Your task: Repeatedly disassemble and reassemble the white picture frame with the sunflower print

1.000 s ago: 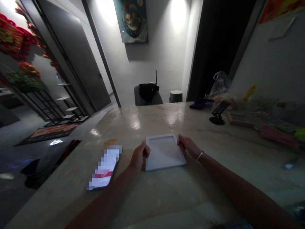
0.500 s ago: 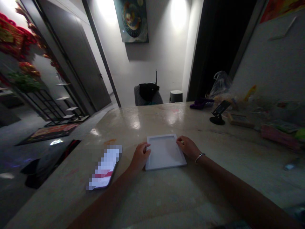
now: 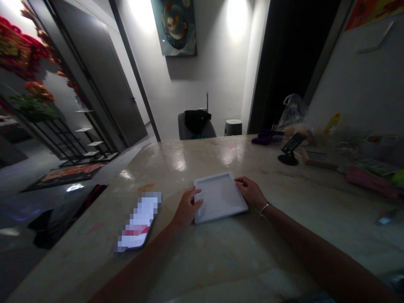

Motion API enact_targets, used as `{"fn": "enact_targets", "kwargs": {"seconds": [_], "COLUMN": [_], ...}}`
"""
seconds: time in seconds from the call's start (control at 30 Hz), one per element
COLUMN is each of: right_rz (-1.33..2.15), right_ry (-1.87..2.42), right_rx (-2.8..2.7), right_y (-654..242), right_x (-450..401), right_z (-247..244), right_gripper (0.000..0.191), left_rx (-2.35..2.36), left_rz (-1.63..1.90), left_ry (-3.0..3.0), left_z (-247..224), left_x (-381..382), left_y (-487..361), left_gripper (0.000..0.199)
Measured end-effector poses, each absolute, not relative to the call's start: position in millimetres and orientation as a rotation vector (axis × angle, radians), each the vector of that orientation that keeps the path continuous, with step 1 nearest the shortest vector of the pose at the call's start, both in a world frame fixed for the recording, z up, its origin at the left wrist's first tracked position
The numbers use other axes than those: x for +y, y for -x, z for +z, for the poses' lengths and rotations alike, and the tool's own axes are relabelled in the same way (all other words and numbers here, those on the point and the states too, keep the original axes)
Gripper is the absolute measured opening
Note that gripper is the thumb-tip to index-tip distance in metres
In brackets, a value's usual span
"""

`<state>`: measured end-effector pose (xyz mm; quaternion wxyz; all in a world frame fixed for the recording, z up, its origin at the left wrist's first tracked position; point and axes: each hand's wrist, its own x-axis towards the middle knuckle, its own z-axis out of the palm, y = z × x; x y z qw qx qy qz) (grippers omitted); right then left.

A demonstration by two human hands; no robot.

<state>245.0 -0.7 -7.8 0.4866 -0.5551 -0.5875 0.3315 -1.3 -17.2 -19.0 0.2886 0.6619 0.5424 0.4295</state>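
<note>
A white, square, shallow tray with a raised rim (image 3: 221,197) is in front of me at the middle of the table, turned slightly askew. My left hand (image 3: 188,206) grips its left side, the thumb over the rim and the fingers at the outer edge. At the far right corner, my right hand (image 3: 251,191) has its fingers closed on the edge; a bracelet circles that wrist. Whether the tray's right side rests on the table or is a little raised, I cannot tell. Nothing shows inside the tray.
A phone with a blurred screen (image 3: 139,223) lies left of my left forearm. Toward the back right are a black phone stand (image 3: 288,153), a purple item (image 3: 267,137), a wooden frame (image 3: 318,159), a clear plastic bag (image 3: 293,111) and a pink cloth-like item (image 3: 369,181). A chair (image 3: 197,124) stands beyond the table.
The tray has turned slightly anticlockwise, its right side shifting away from me or up. My right hand moved with it; my left hand stayed at the left edge.
</note>
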Motion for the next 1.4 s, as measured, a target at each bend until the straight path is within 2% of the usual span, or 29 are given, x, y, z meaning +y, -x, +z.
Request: {"fn": "enact_targets", "kwargs": {"seconds": [0.13, 0.23, 0.43, 0.67, 0.9, 1.27, 1.4], "right_rz": [1.162, 1.313, 1.39, 1.47, 1.554, 1.652, 1.654], "right_ry": [1.061, 0.876, 0.662, 0.687, 0.653, 0.656, 0.632], "right_rx": [-1.136, -0.973, -0.854, -0.98, -1.087, -1.138, -1.12], "right_y": [-242, -242, -242, -232, -228, -230, -230], "right_x": [-4, -6, -7, -19, -27, -29, -28], "right_z": [2, 6, 8, 19, 25, 23, 21], "right_gripper": [0.028, 0.029, 0.034, 0.047, 0.042, 0.026, 0.027], "left_rx": [1.424, 1.407, 1.401, 1.36, 1.299, 1.242, 1.222], "left_rz": [1.142, 1.125, 1.034, 0.973, 0.944, 0.63, 0.546], "left_ry": [-1.749, -1.743, -1.796, -1.822, -1.898, -2.149, -2.299], "left_z": [-14, -9, -5, -12, -9, -7, -3], "left_x": [-21, -25, -28, -28, -33, -34, -43], "left_y": [-2, -6, -11, -16, -16, -12, -16], "left_gripper": [0.032, 0.032, 0.036, 0.042, 0.046, 0.09, 0.106]}}
